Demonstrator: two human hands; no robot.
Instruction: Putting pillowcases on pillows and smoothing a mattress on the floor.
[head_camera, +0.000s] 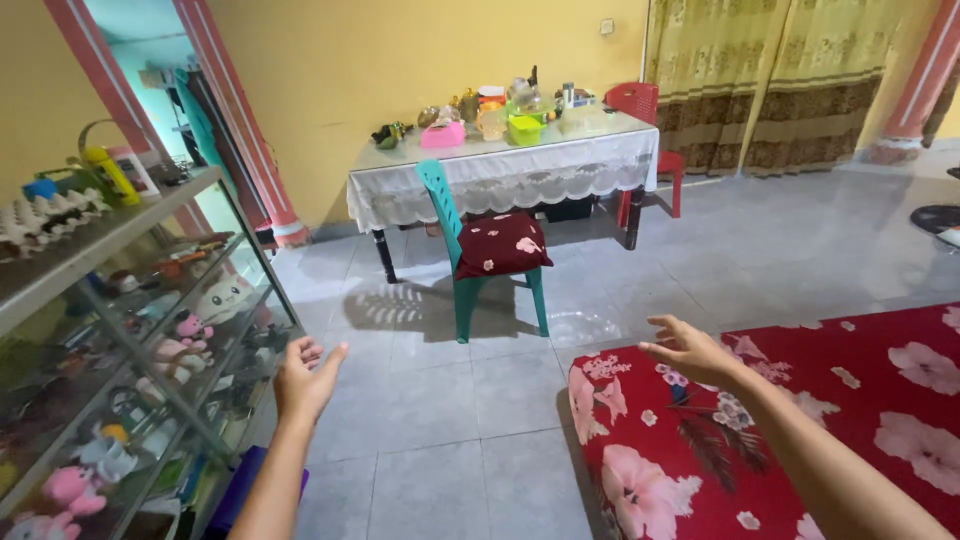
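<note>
Left hand: the left hand is raised at about 7 o'clock, palm turned inward, fingers spread and holding nothing.
Right hand: the right hand reaches out at about 4 o'clock, fingers loose and open, empty, hovering over the near corner of the red flowered mattress.
Mattress: it lies on the grey tiled floor at 4 to 5 o'clock, with pink and white blossoms on red.
Glass cabinet: the glass cabinet stands just beside the left hand at 8 to 9 o'clock, its shelves full of soft toys and small goods.
Chair: a teal plastic chair with a dark red flowered cushion stands at 12 o'clock, well apart from both hands.
Worktop: behind the chair, the worktop wears a white lace cloth and carries jars and containers; a red chair sits at its far end.
</note>
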